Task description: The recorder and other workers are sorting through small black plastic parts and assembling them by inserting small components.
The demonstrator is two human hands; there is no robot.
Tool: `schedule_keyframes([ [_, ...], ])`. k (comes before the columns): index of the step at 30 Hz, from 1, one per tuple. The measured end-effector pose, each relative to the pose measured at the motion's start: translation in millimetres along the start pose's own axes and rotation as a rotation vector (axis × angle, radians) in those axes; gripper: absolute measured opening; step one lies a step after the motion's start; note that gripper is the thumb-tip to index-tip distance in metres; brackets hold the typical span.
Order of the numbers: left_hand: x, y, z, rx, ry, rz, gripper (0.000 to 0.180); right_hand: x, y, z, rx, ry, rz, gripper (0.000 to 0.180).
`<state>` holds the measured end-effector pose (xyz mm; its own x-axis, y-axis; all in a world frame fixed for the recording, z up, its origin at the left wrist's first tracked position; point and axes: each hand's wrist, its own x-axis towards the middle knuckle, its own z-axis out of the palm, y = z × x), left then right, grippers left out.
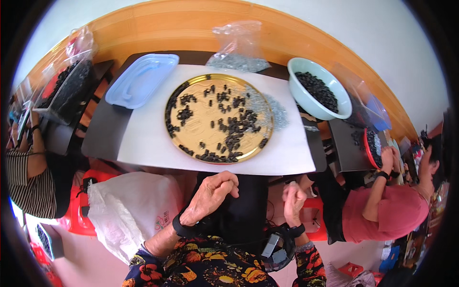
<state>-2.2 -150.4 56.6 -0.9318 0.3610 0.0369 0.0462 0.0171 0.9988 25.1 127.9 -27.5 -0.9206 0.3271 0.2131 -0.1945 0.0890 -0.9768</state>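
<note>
My left hand (210, 195) is raised just short of the table's near edge, its fingers curled in and nothing showing in them. To its right, my right hand (294, 202) is closed in a loose fist, with no object visible. Both hands are off the tabletop. Beyond them a round gold tray (193, 126) rests on a white sheet (143, 138). Small black cylindrical pieces (233, 131) lie scattered and clumped over the tray. Small clear or silvery pieces (275, 112) are heaped at its right side and spill onto the sheet.
A pale blue lid or shallow tray (141, 79) lies back left. A clear bag of silvery pieces (239, 62) stands behind. A light green basin (344, 109) of black pieces is back right. A white sack (129, 203) sits left. Co-workers sit either side, the right one (385, 213) at a red tray.
</note>
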Motion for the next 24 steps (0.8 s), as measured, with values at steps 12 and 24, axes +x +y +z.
schedule_keyframes([
  [12, -33.3, 9.1, -37.7, 0.199, 0.342, -0.077, 0.022, 51.1, 88.0, 85.0, -0.450, -0.862, 0.432, 0.023],
  [24, -69.8, 52.4, -80.1, 0.397, 0.920, 0.137, 0.020, 61.2, 89.5, 87.0, -0.524, -1.049, 0.479, 0.026],
])
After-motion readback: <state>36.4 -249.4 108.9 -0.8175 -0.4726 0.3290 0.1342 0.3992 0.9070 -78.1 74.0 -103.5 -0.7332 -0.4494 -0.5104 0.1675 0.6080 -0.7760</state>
